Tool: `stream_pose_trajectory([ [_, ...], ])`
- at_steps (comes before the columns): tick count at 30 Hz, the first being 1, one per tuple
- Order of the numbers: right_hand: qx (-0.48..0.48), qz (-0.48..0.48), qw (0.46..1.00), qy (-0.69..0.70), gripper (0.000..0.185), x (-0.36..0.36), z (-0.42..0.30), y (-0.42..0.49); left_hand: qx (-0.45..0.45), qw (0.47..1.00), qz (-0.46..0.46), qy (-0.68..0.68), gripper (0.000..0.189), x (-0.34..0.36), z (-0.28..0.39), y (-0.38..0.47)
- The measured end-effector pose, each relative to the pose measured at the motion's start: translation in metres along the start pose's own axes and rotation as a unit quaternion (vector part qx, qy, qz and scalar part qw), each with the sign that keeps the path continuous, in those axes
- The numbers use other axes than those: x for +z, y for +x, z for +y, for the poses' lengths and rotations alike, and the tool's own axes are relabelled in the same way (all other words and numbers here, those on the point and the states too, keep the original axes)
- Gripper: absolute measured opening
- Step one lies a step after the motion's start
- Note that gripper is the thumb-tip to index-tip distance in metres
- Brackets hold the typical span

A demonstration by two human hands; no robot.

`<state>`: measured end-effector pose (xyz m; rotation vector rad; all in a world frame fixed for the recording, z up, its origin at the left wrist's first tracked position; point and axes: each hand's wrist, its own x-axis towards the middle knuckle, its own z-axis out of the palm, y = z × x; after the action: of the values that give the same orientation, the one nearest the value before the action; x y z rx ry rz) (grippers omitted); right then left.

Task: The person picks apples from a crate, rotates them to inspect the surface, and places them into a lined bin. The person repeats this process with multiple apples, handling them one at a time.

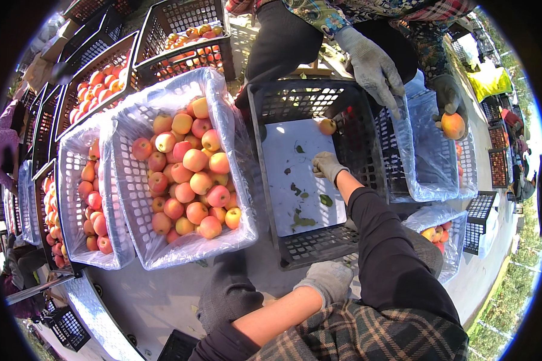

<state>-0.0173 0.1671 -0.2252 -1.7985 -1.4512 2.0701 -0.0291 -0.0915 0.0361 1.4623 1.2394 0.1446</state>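
My right hand [329,167], in a pale knit glove, reaches into a black plastic crate [283,252]. Its fingers are curled and no object shows in them. Below it, a white liner [275,180] covers the crate's bottom, with loose green leaves [326,200] and leaf scraps scattered over it. One apple [328,127] sits near the far right corner of this crate. Close to my body, my left hand [327,280], also gloved, hangs just outside the crate's near edge. Its fingers are mostly hidden, so its grip cannot be made out.
Left stands a film-lined crate [187,257] full of red-yellow apples [185,171], with more apple crates beyond. Opposite me, a co-worker's gloved hand [375,72] hangs over the crate rim; their other hand [447,94] holds an apple [453,126] above a film-lined crate [433,192].
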Motion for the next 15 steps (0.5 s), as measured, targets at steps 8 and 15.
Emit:
stream_pose_trajectory([
  [8,-0.195,0.161,0.786,-0.564,0.039,-0.021,-0.003,0.027,-0.007,0.998,-0.055,0.012,0.031,0.010,-0.005,0.021],
  [15,-0.259,0.176,0.699,-0.643,0.047,-0.021,-0.091,0.069,-0.035,0.996,-0.070,-0.049,0.032,0.017,-0.021,0.033],
])
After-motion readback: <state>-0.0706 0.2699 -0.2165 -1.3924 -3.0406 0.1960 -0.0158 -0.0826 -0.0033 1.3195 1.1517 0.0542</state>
